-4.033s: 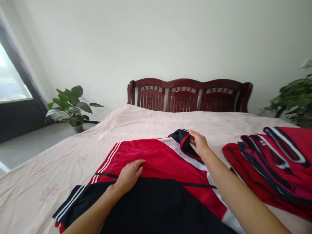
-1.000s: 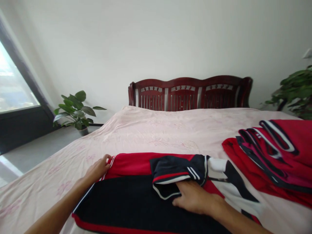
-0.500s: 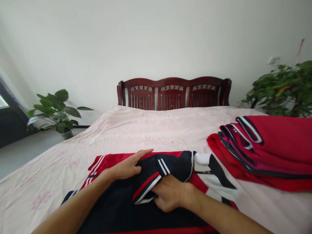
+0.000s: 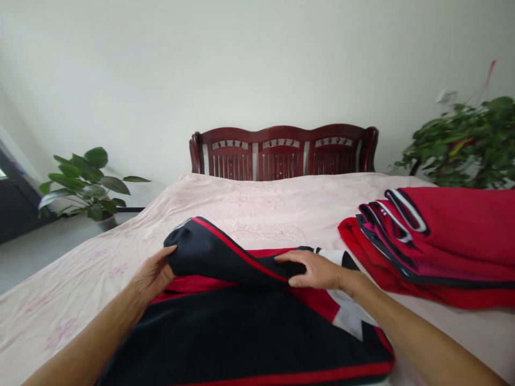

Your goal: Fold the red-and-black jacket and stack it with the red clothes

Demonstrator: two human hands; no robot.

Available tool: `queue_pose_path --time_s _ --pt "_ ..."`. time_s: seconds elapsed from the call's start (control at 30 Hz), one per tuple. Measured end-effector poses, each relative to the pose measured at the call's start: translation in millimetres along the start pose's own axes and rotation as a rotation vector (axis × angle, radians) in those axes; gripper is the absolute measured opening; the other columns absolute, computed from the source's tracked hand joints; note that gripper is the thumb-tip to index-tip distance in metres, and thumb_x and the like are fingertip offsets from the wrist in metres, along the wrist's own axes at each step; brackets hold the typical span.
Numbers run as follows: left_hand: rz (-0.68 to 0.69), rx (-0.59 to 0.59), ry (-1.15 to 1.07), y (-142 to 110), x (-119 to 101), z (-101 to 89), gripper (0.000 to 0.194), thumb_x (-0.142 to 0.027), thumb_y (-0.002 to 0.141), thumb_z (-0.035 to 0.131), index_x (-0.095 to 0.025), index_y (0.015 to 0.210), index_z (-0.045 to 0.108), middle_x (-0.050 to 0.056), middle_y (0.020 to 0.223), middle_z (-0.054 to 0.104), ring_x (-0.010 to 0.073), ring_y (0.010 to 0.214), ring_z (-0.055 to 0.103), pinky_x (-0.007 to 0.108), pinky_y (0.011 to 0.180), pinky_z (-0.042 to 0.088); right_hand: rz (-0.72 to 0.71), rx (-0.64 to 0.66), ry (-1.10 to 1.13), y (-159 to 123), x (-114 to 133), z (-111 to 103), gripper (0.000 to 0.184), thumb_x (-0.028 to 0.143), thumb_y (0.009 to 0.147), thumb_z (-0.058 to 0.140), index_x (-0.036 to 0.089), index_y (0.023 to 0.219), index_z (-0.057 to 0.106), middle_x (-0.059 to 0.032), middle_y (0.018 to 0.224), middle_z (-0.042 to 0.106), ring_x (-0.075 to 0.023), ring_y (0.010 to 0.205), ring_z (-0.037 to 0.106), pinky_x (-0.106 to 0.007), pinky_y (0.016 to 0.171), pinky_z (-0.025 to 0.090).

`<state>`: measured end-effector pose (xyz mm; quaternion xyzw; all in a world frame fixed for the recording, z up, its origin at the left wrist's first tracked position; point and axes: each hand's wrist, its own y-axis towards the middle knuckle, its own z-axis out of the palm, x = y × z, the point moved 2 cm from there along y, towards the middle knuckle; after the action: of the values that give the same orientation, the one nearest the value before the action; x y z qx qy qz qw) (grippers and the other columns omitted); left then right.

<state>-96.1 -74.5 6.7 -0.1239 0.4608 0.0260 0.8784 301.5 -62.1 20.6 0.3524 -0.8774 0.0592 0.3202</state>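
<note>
Navy garment, left hand pinching raised flap, right hand touching red trim, its grip unclear

Indoor daylight, soft, medium-bright, slightly cool. Small bright pane at far left edge, near blown out; door below it sits dark. Wall pale grey, fairly even. Bed cover lit softly, wrinkle shading faint, print low-contrast. Headboard shows mild sheen on its top rail, slats dark. Garment navy parts nearly black, fabric detail mostly lost; reds strong. Right-hand plant and socket blurred, leaves smeared. Left-hand plant a bit soft. Wide-angle stretch toward edges; forearms elongated at bottom corners.
</note>
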Motion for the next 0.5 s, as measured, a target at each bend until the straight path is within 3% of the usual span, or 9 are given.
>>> queue_pose_path --time_s 0.07,0.13,0.2,0.27,0.37,0.5 --pt "-0.027 -0.143 -0.088 2.6 -1.2 -23.5 0.027 -0.002 0.084 0.053 -0.016 0.104 0.064 0.001 0.078 0.076 0.0173 0.069 0.074 0.03 0.066 0.064 0.133 -0.06 -0.031 -3.2 -35.6 -8.2 0.055 0.03 0.066 0.074 0.029 0.121 0.07 -0.0048 0.125 0.069 -0.0294 0.113 0.062 -0.04 0.1 0.044" --pt "-0.058 -0.255 -0.121 4.2 0.6 -40.7 0.016 -0.005 0.087 0.053 -0.017 0.093 0.062 -0.002 0.071 0.074 0.015 0.061 0.072 0.027 0.06 0.064 0.228 -0.117 -0.003 -3.5 -64.2 -11.5 0.034 0.028 0.067 0.069 0.026 0.1 0.077 -0.0037 0.103 0.076 -0.0268 0.095 0.067 -0.036 0.089 0.048" --pt "-0.056 -0.322 -0.109 4.8 2.5 -51.5 0.012 -0.009 0.089 0.054 -0.018 0.088 0.061 -0.003 0.07 0.073 0.0139 0.059 0.071 0.026 0.058 0.063 0.27 -0.161 0.052 -1.1 -83.3 -12.6 0.018 0.031 0.072 0.063 0.022 0.079 0.077 -0.0035 0.082 0.075 -0.0232 0.078 0.066 -0.033 0.079 0.049" --pt "-0.031 -0.351 -0.083 4.8 2.3 -57.6 0.011 -0.012 0.091 0.054 -0.019 0.089 0.062 -0.004 0.074 0.074 0.0138 0.06 0.071 0.026 0.059 0.063 0.285 -0.204 0.088 2.5 -93.9 -14.1 0.021 0.034 0.076 0.058 0.019 0.072 0.073 -0.0035 0.072 0.072 -0.021 0.071 0.063 -0.032 0.074 0.048" --pt "-0.002 -0.338 -0.049 5.9 -1.5 -62.3 0.012 -0.017 0.094 0.052 -0.021 0.093 0.063 -0.005 0.078 0.074 0.0138 0.062 0.071 0.027 0.06 0.063 0.298 -0.235 0.119 7.1 -98.9 -16.5 0.027 0.037 0.079 0.053 0.018 0.077 0.071 -0.0038 0.072 0.07 -0.0202 0.071 0.062 -0.032 0.072 0.048" --pt "-0.017 -0.339 -0.027 8.7 -5.6 -65.3 0.017 -0.021 0.097 0.047 -0.021 0.093 0.063 -0.005 0.076 0.074 0.0137 0.062 0.071 0.027 0.059 0.062 0.232 -0.172 0.067 8.8 -93.3 -10.3 0.038 0.038 0.067 0.071 0.021 0.1 0.073 -0.0069 0.104 0.072 -0.026 0.097 0.063 -0.038 0.092 0.047"
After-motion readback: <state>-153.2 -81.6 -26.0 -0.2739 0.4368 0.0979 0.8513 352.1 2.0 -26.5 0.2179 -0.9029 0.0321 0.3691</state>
